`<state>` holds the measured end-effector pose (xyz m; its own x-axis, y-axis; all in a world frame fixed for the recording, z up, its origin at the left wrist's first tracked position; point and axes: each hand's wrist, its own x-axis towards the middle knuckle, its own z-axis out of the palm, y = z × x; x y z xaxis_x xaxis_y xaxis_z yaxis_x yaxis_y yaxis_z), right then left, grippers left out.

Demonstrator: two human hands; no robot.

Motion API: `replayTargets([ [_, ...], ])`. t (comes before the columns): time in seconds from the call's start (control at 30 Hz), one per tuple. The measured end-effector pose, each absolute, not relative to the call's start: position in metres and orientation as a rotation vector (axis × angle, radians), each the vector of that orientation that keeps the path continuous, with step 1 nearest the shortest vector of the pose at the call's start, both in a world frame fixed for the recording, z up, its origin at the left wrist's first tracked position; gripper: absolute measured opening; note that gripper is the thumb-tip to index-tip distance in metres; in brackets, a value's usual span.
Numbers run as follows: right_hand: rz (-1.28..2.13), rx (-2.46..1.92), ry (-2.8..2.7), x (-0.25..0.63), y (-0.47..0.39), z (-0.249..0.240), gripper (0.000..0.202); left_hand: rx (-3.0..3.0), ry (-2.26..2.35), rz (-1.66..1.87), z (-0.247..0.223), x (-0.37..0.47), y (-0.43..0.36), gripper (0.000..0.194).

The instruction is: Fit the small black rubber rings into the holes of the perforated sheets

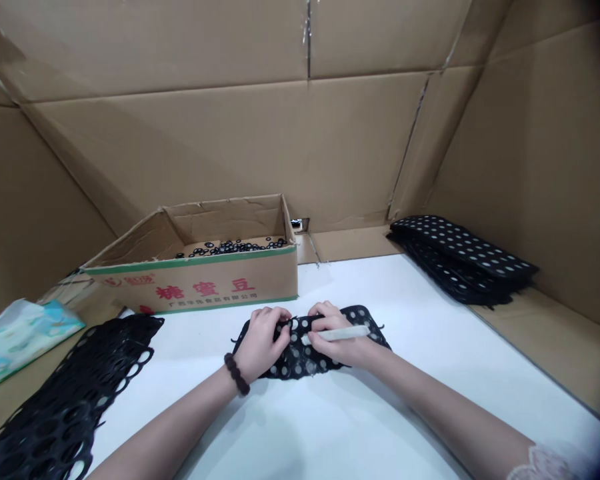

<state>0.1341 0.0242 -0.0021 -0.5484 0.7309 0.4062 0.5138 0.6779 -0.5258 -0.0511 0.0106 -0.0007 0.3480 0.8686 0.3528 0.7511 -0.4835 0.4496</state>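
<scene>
A black rubber sheet with rows of round holes (297,367) lies on the white table in front of me. My left hand (261,341), with a dark beaded band on its wrist, has its fingers and thumb closed on the sheet's left part at the far edge. In my right hand (341,343) is a white pen-like tool (353,332), gripped between thumb and fingers and slanting over the sheet. The hand rests on the sheet's right half. Small black scraps stick up between the hands; my fingers partly hide them.
Behind my hands stands an open cardboard box (275,277) holding many small black rings (230,247). Black sheets with larger holes (75,393) lie at left, beside a tissue pack (35,340). A stack of dotted black sheets (460,257) sits at right. Cardboard walls (220,147) surround the table.
</scene>
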Motion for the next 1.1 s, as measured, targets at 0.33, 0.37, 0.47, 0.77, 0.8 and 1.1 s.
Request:
replayTargets([
  [0.33,0.383,-0.974,-2.350,0.132,0.020,-0.006,0.026,2.360,1.288,0.594,0.003,-0.063,0.018,0.021],
  [0.37,0.383,-0.976,-2.360,0.132,0.020,-0.006,0.026,2.349,1.268,0.566,0.003,-0.065,0.020,0.021],
  [0.47,0.400,-0.990,-2.401,0.132,0.019,-0.006,0.027,2.334,1.264,0.444,0.006,-0.067,0.020,0.024],
  [0.77,0.466,-1.000,-2.501,0.134,0.013,0.005,0.028,2.434,1.298,0.135,0.014,-0.058,0.015,0.023],
  [0.8,0.470,-0.996,-2.511,0.135,0.013,0.006,0.028,2.426,1.314,0.118,0.013,-0.057,0.015,0.021],
  [1.1,0.402,-0.993,-2.468,0.133,0.018,-0.013,0.029,2.316,1.429,0.190,0.011,-0.051,0.008,0.016],
])
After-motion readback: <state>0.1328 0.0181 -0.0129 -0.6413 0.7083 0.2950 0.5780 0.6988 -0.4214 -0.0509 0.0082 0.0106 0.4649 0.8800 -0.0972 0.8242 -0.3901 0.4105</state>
